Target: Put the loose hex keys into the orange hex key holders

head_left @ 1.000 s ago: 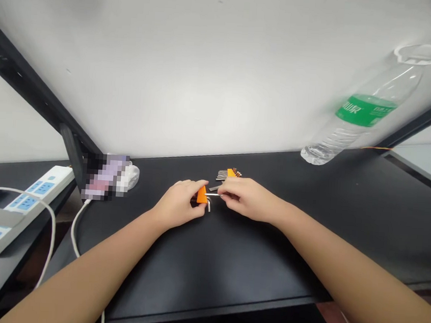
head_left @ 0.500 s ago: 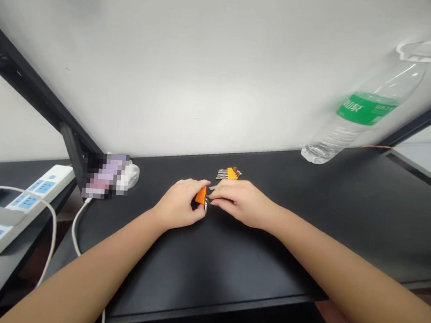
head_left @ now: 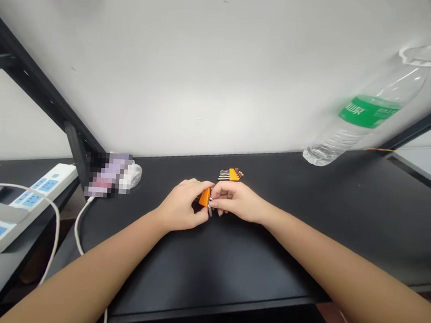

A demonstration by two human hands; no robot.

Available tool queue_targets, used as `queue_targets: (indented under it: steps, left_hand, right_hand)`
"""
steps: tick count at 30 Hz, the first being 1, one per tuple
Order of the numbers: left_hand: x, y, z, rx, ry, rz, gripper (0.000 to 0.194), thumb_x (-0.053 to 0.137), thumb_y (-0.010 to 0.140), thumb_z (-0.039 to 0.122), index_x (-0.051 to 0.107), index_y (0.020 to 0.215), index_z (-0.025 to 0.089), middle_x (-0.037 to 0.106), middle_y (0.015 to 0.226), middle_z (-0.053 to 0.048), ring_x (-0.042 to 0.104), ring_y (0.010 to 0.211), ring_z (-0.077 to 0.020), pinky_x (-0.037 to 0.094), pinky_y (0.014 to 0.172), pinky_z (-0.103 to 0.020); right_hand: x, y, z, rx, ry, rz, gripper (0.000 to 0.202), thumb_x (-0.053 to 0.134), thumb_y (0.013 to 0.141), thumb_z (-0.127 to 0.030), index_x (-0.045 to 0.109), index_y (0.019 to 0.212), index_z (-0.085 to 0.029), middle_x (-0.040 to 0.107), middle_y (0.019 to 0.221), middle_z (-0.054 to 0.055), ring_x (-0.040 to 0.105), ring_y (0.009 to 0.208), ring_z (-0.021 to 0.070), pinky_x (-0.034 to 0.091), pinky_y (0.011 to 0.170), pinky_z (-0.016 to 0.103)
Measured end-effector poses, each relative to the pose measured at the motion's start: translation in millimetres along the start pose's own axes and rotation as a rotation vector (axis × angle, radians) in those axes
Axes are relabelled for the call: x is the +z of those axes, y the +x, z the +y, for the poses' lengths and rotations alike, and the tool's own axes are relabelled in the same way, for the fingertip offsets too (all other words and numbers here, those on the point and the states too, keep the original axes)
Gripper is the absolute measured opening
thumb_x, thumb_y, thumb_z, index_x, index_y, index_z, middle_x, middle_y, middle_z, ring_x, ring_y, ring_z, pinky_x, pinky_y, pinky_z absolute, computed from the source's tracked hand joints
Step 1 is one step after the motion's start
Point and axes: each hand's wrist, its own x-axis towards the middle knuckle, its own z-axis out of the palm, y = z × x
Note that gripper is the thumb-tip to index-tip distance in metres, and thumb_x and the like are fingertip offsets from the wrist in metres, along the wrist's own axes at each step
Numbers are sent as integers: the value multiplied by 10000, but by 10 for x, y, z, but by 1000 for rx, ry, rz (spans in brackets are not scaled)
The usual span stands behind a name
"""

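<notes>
An orange holder (head_left: 204, 197) is pinched between the thumb and fingers of my left hand (head_left: 183, 204), above the middle of the black table. Small metal pieces stick out at its right side. My right hand (head_left: 237, 201) touches that side, its thumb and index finger closed on a small metal piece (head_left: 211, 204), perhaps a key; its exact shape is unclear. Just beyond my right hand lies a second orange holder (head_left: 234, 174) with a row of several metal keys or rods on its left and brownish ends on its right.
A big clear bottle with a green label (head_left: 369, 112) stands at the back right by the wall. At left are a white power strip (head_left: 31, 205), a white cable (head_left: 77, 228), a blurred purple item (head_left: 109, 174) and a white bundle (head_left: 131, 176). A black frame post (head_left: 76, 147) rises there.
The orange holder in my left hand has turned to show more of its face. My right fingers have shifted and curled at its right side. The view has moved slightly.
</notes>
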Motion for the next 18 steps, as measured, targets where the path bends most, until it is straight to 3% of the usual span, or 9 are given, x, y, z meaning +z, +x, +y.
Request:
queue_targets:
  steps: [3, 5, 8, 10, 13, 18]
  left_hand:
    - [38, -18, -51, 25, -28, 26, 505, 642, 827, 253, 558, 1324, 215, 690, 971, -33, 629, 854, -195, 519, 865, -361]
    - [55, -22, -73, 8, -24, 30, 513, 637, 828, 246, 556, 1334, 213, 683, 985, -37, 642, 867, -195, 529, 877, -365]
    - [57, -17, -76, -38, 3, 14, 497, 630, 822, 238, 567, 1315, 214, 674, 972, -37, 650, 868, -201, 543, 875, -374]
    - [50, -11, -65, -62, 17, 5, 484, 625, 819, 233, 571, 1300, 214, 671, 969, -37, 650, 870, -205, 547, 880, -381]
    - [38, -4, -51, -90, 32, 5, 470, 620, 808, 217, 575, 1276, 217, 670, 976, -36, 649, 885, -211, 549, 886, -382]
    - [24, 3, -40, -119, 52, 4, 446, 625, 779, 203, 597, 1223, 223, 666, 959, -30, 645, 884, -217, 550, 861, -370]
  right_hand:
    - [-43, -15, -36, 25, -148, -33, 277, 687, 936, -457, 686, 888, -184, 681, 748, 10, 633, 656, 151, 506, 617, 283]
    - [-102, -43, -77, -63, -397, -22, 269, 607, 995, -416, 718, 896, -192, 689, 762, 19, 633, 696, 156, 511, 686, 303]
    - [-236, -91, -101, -215, -844, 67, 204, 578, 1007, -300, 743, 930, -207, 719, 919, 54, 654, 867, 194, 509, 850, 356]
    - [-332, -113, -77, -223, -1056, 119, 162, 586, 988, -241, 746, 989, -217, 710, 1030, 75, 655, 962, 219, 509, 889, 364]
    - [-428, -121, -9, -158, -1222, 131, 178, 595, 969, -207, 738, 1073, -232, 677, 1126, 86, 660, 971, 221, 527, 840, 338]
    - [-440, -103, 58, -93, -1302, 98, 209, 589, 973, -210, 713, 1139, -239, 650, 1163, 83, 663, 959, 214, 528, 797, 321]
